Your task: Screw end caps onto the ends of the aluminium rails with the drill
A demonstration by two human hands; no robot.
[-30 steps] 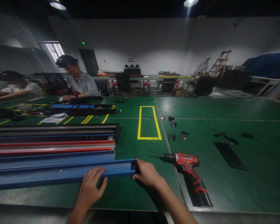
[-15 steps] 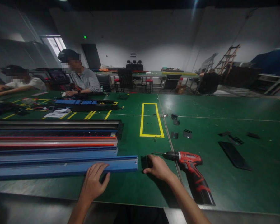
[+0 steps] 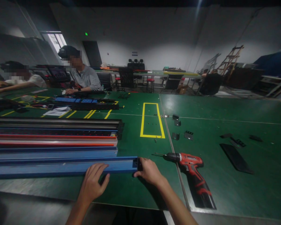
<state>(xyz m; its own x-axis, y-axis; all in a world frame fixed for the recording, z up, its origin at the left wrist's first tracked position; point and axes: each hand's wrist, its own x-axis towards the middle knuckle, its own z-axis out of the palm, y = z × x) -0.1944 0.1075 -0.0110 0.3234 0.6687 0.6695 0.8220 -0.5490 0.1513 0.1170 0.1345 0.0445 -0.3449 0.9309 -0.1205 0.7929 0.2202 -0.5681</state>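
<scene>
left hand lies flat, fingers loosely spread, on the near face of the blue rail at the green table's front edge, while right hand pinches what looks like a small black cap, mostly hidden, against the rail's end, red drill just beside.

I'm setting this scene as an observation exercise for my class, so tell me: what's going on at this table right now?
A person stands at a green table with both hands on the nearest blue rail. The left hand rests flat on its near side, and the right hand is at its end, pressing a small black piece against it. More rails lie stacked behind. A red cordless drill lies just right of the hands, untouched. Small black brackets lie farther back. Two other people sit at the far left.
</scene>
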